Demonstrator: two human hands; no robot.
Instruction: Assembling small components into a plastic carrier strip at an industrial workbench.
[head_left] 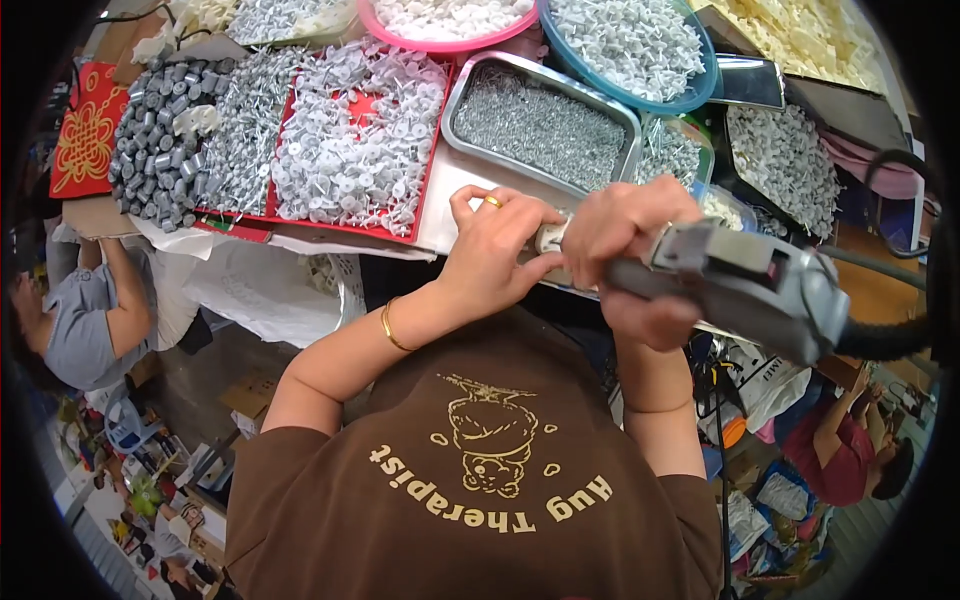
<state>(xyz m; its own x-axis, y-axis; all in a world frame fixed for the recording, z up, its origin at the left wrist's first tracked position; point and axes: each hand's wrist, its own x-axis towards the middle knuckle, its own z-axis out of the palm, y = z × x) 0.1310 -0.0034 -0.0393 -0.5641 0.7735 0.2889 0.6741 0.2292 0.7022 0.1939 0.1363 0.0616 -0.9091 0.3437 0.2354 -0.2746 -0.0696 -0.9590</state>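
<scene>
My right hand [630, 240] is closed round a grey, gun-shaped power tool [745, 285], slightly smeared by motion. A black ribbed cord or hose [890, 338] runs from the tool's right end. Just left of it, my left hand [495, 245] pinches a small whitish cylindrical part [550, 237] between thumb and fingers, close against my right hand's fingers. Whether that part touches the tool's tip is hidden. Both hands are over the table's near edge, below a metal tray [462, 140] of small silvery pieces.
Red trays [432, 170] of white clips with nails and grey cylinders [160, 150] lie left. A pink basin [440, 42] and a blue basin [712, 70] of white pieces stand behind. A phone [750, 82] lies right. Other people [85, 325] work nearby.
</scene>
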